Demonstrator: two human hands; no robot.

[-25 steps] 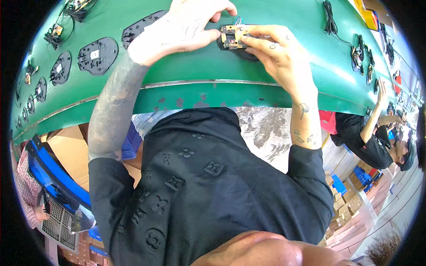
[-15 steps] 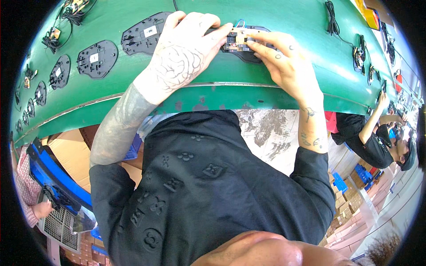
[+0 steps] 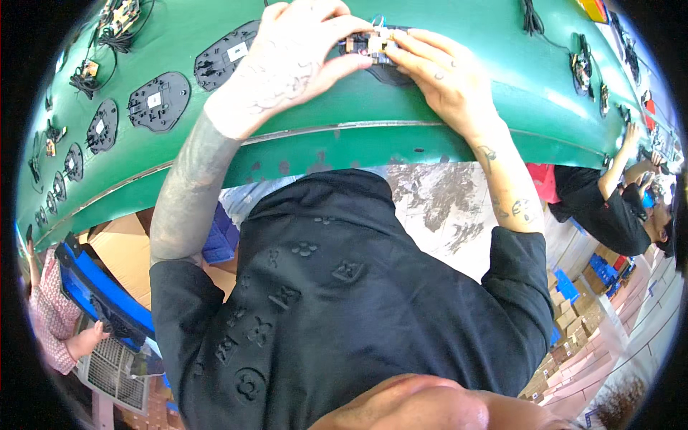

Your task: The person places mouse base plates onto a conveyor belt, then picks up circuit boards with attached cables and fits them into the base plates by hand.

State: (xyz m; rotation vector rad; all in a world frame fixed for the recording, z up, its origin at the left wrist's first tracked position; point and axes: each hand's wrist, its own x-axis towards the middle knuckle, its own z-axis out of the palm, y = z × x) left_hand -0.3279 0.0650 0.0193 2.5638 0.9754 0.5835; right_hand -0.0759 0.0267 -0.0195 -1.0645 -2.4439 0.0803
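Observation:
A small tan circuit board [image 3: 375, 47] with dark parts and thin wires sits between my two hands, over a black plastic base plate [image 3: 398, 74] on the green work surface. My left hand [image 3: 297, 54] is closed on the board's left side, thumb at the near edge and fingers at the far edge. The fingertips of my right hand [image 3: 446, 75] press together on the board's right side. My hands hide much of the base plate, and I cannot tell whether the board touches it.
More black base plates [image 3: 159, 101] lie in a row to the left on the green conveyor belt [image 3: 279, 130]. Boards with bundled black cables [image 3: 582, 70] lie along its far left and right. Co-workers stand at both sides, one near a blue bin [image 3: 107, 287].
The board and both hands sit slightly farther up and left in view. My left thumb has moved down along the board's near edge. The surrounding scene has shifted a little with the head.

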